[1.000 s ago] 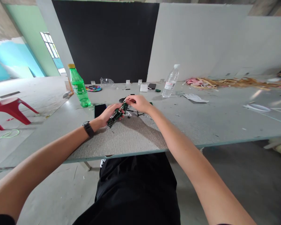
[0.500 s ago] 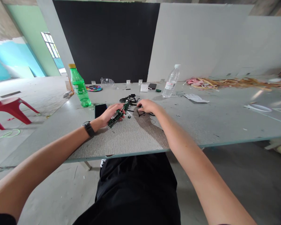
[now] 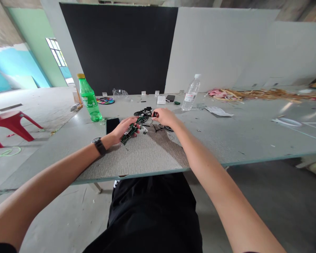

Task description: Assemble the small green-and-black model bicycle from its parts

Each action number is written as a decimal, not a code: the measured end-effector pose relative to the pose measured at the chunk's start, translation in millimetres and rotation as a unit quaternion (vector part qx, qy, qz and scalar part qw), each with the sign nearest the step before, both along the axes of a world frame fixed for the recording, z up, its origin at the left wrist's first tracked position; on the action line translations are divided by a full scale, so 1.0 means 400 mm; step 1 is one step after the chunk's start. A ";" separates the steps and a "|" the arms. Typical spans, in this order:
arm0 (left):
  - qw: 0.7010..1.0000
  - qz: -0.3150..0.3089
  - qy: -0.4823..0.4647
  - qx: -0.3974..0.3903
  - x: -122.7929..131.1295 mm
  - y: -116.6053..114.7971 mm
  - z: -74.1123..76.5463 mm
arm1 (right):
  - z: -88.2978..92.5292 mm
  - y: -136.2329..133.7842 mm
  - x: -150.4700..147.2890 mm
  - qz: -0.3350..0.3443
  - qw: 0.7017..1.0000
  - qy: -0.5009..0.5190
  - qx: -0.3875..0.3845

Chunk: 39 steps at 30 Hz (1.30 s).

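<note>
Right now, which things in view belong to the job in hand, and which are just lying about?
Seemingly in use:
green-and-black assembly, held by the left hand
small dark piece, in the right hand
loose black parts near both hands

Probably just lying about:
green bottle
clear bottle
paint palette
white box
paper sheet

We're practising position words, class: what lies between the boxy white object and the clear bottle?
In the head view, a black object and a small green piece lie between the boxy white object and the clear bottle.
</note>
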<state>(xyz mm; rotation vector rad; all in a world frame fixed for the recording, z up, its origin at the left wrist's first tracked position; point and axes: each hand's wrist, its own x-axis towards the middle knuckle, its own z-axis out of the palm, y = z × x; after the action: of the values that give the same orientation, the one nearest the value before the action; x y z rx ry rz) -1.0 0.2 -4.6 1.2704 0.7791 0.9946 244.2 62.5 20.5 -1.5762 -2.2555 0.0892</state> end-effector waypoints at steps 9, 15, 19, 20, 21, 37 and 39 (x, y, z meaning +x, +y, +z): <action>1.000 0.001 -0.002 0.006 0.001 0.000 -0.003 | -0.009 0.005 -0.010 0.051 0.997 0.009 0.061; 1.000 -0.004 0.002 0.009 0.001 0.001 -0.004 | -0.006 -0.004 -0.031 0.072 0.996 0.032 0.052; 1.000 -0.008 -0.002 0.009 0.003 0.000 -0.004 | -0.006 -0.013 -0.047 0.085 0.994 0.059 0.044; 1.000 -0.008 -0.003 0.010 0.004 0.000 -0.004 | -0.005 -0.015 -0.049 0.087 0.993 0.067 0.048; 1.000 -0.006 -0.003 0.012 0.004 0.000 -0.004 | -0.005 -0.016 -0.050 0.084 0.992 0.072 0.053; 1.000 0.010 -0.003 0.002 0.009 -0.002 -0.001 | -0.026 -0.027 -0.077 0.132 0.985 0.111 -0.012; 1.000 0.007 -0.003 0.004 0.010 -0.002 -0.003 | -0.026 -0.026 -0.074 0.140 0.983 0.116 -0.012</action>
<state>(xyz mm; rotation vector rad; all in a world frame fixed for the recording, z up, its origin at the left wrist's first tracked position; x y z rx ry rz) 2.8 -0.5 -5.6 1.2694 0.7810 1.0138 214.5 52.3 10.1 -1.1807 -2.2784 0.3580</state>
